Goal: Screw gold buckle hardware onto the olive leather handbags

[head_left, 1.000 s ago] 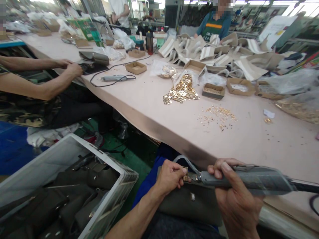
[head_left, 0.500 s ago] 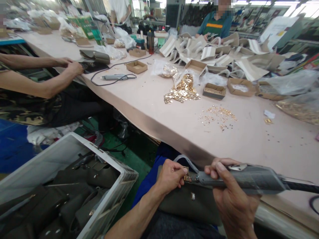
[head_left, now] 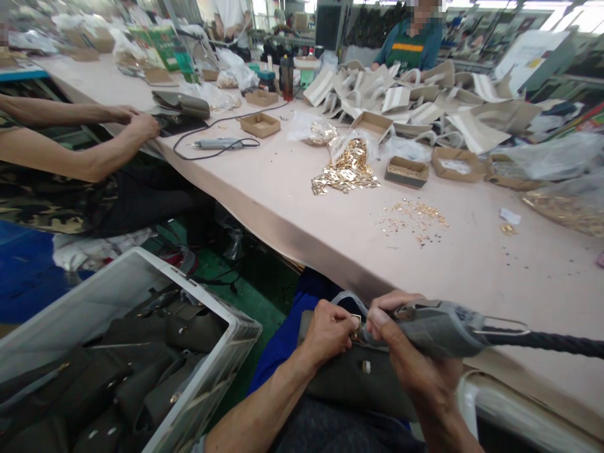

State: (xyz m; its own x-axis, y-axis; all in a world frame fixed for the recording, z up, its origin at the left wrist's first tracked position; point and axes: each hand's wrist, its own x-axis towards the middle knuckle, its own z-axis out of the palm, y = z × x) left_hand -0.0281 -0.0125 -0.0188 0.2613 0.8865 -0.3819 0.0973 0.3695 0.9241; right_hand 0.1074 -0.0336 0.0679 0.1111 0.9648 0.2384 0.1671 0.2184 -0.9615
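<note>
At the lower centre we see the left hand [head_left: 330,332] with thumb and fingertips pinched on a small gold fitting [head_left: 357,322], which sits at the top edge of an olive-grey bag [head_left: 344,380] lying on the person's lap, just below the table [head_left: 292,211] edge. The right hand [head_left: 415,371] is wrapped firmly around a grey electric screwdriver [head_left: 443,327], whose tip meets the fitting; its dark cable runs off to the right. On the table we note a heap of gold plates [head_left: 346,174] and, nearer, scattered small gold screws [head_left: 415,220]. To the left stands a white plastic crate [head_left: 221,319] holding more olive-grey bags. Farther left, a co-worker's hands [head_left: 141,126] rest on a dark bag near a second screwdriver [head_left: 217,143].
</note>
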